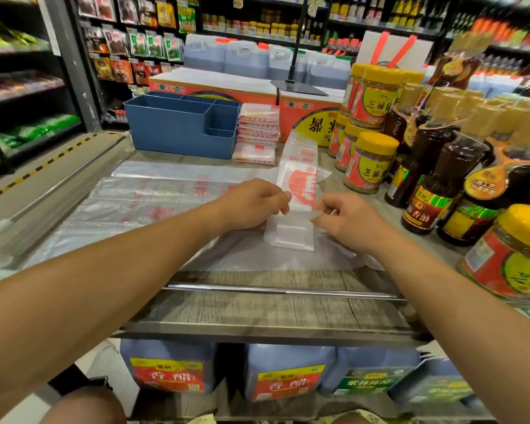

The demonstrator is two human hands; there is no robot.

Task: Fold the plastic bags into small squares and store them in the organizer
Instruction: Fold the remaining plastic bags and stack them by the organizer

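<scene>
A clear plastic bag with red print (299, 182), folded into a long narrow strip, lies on the counter and runs away from me. Its near end is doubled over into a small square (292, 234). My left hand (254, 203) pinches the strip's left edge and my right hand (346, 218) pinches its right edge, both just above the fold. A blue organizer (181, 127) with several compartments stands at the back left. Its visible compartments look empty. A stack of folded bags (257, 133) leans against its right side.
Several unfolded bags (153, 194) are spread flat on the counter to the left. Jars with yellow lids (367, 160) and dark sauce bottles (435, 179) crowd the right side. Orange cartons (214, 87) stand behind. A metal rail (282, 290) runs along the counter's front.
</scene>
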